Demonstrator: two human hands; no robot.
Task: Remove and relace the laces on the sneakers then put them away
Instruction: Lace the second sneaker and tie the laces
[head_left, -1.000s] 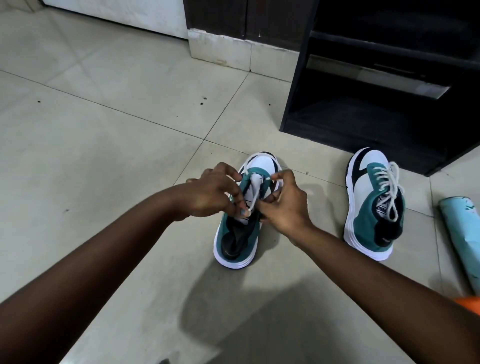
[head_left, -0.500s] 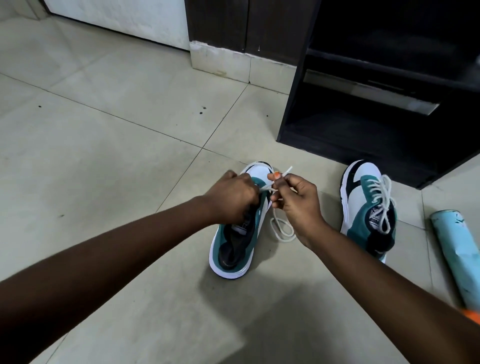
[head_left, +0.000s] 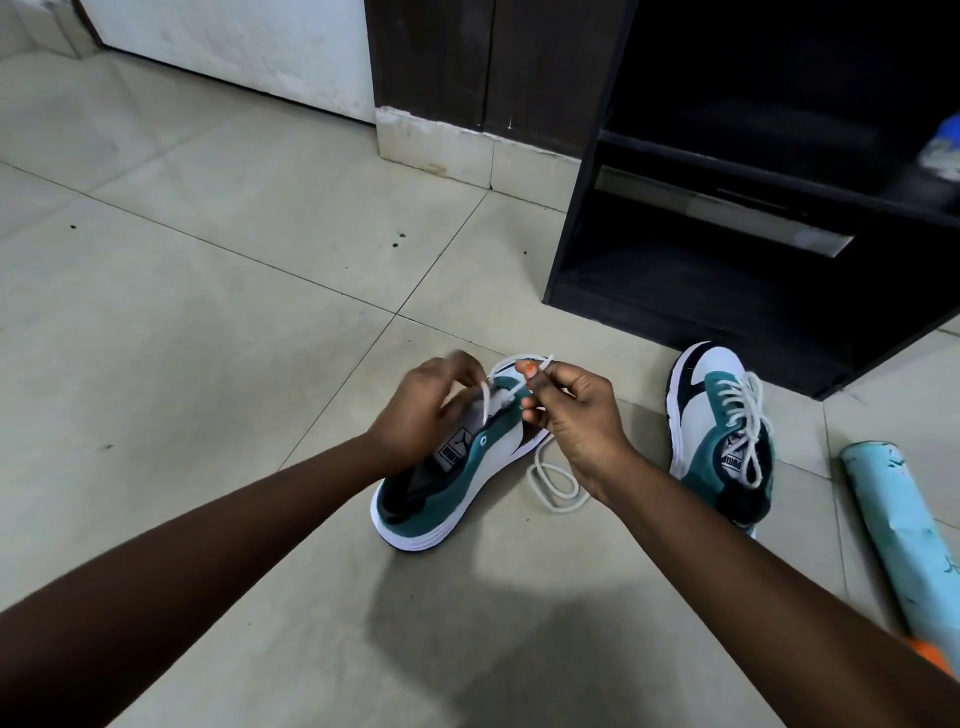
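Note:
A teal and white sneaker (head_left: 457, 483) lies on the tiled floor in front of me, tipped a little onto its side. Its white lace (head_left: 553, 480) hangs loose and loops on the floor to the right of it. My left hand (head_left: 426, 410) is over the tongue and pinches one lace end. My right hand (head_left: 576, 410) pinches the other end near the toe. A second, matching sneaker (head_left: 722, 431) stands to the right, fully laced.
A black shoe rack (head_left: 727, 270) with open shelves stands behind the sneakers at the right. A light blue cylinder (head_left: 898, 525) lies on the floor at the far right. A wall base and dark door frame (head_left: 483, 78) are at the back.
The lace has come out of the near sneaker's eyelets and now loops on the floor. Both hands have lifted slightly, each with a lace end, and the sneaker has tilted.

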